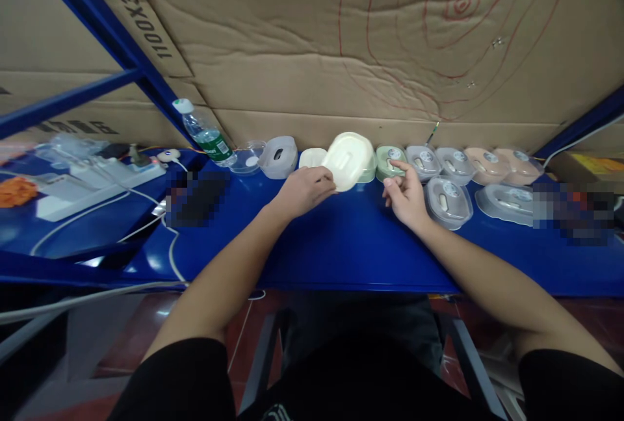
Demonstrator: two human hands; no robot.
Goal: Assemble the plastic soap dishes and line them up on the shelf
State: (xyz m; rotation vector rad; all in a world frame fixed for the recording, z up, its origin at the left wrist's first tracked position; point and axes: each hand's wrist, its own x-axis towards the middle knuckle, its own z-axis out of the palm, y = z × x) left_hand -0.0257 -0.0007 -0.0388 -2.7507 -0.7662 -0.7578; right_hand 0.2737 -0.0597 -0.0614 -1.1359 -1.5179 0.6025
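Observation:
My left hand (308, 190) pinches the lower left edge of a cream plastic lid (349, 161), which is tilted up above the blue table (322, 252). Partly behind the lid stand a cream container (312, 158) and a pale green, see-through container (367, 171). My right hand (405, 197) hovers to the right of the lid, apart from it, its forefinger stretched out and the other fingers loosely bent, nothing in it. Just behind that hand sits a green lidded container (389, 156). A grey lidded container (447, 203) is close by on its right.
More lidded boxes line the back, including a peach one (487, 164). At left are a frosted container (279, 156), a clear round bowl (247, 160), a water bottle (207, 138) and a power strip (102, 184) with cables. Cardboard (273, 70) walls the back.

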